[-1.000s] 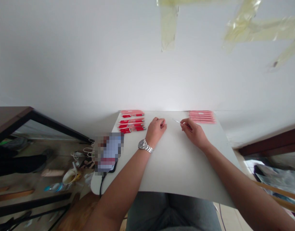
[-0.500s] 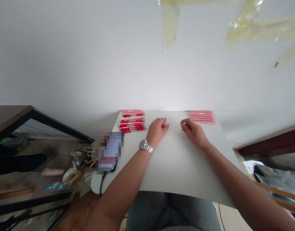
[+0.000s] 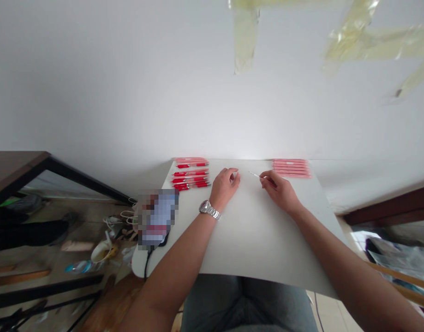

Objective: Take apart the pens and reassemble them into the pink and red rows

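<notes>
My right hand [image 3: 277,188] is closed in a pinch around a thin pale pen refill [image 3: 254,174]. The refill's free end points left, toward the gap between my hands. To the left, my left hand [image 3: 225,185] is held over the white table [image 3: 253,235] with bent fingers. Its thumb and index finger curve toward each other with a small gap, and I see nothing between them. Several red pens [image 3: 191,180] and pink wrapped sticks [image 3: 191,160] lie left of my left hand. Beyond my right hand is a row of pink wrapped sticks [image 3: 291,168].
A phone [image 3: 158,219], blurred out, lies at the table's left edge with a black cable [image 3: 146,265]. The wall [image 3: 212,92] borders the table's far side. A dark-framed table [image 3: 42,166] stands left; a cup [image 3: 101,251] and a bottle [image 3: 78,267] are on the floor.
My left hand has shifted slightly left, and its thumb has come nearer the index finger. My right hand and the refill stay almost where they were.
</notes>
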A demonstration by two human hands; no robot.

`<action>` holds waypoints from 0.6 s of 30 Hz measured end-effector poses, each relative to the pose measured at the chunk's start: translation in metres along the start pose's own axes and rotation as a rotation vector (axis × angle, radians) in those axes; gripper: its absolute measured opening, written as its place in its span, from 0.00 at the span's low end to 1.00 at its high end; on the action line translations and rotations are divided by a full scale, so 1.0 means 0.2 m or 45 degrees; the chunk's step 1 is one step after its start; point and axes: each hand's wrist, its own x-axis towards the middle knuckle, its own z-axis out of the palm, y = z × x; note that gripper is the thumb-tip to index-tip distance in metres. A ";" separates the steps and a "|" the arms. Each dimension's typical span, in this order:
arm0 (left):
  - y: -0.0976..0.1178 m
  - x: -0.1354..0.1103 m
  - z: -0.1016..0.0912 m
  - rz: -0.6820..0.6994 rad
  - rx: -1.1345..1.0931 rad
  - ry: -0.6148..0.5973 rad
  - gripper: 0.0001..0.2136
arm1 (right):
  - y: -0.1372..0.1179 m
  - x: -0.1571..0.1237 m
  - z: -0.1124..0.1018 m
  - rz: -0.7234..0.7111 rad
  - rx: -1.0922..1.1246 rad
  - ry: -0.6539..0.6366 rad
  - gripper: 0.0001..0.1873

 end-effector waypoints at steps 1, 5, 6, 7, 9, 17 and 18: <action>0.00 0.00 0.00 -0.001 -0.015 0.009 0.09 | 0.00 0.00 0.00 -0.002 -0.002 -0.002 0.13; 0.00 0.00 -0.01 0.011 -0.072 0.051 0.08 | 0.00 0.00 0.00 -0.012 -0.019 -0.001 0.14; 0.01 0.00 -0.02 0.016 -0.088 0.052 0.08 | 0.00 0.00 0.00 -0.016 -0.019 0.000 0.14; 0.01 0.00 -0.02 0.021 -0.107 0.048 0.09 | 0.00 0.00 0.00 -0.017 -0.016 -0.002 0.13; 0.01 0.00 -0.02 0.036 -0.151 0.033 0.10 | 0.00 0.00 0.00 -0.014 -0.009 -0.004 0.13; 0.04 0.00 -0.03 0.057 -0.360 -0.026 0.13 | 0.00 0.00 0.00 -0.016 0.012 -0.036 0.13; 0.04 0.00 -0.03 0.053 -0.386 -0.036 0.13 | 0.00 0.00 0.00 -0.018 0.011 -0.041 0.13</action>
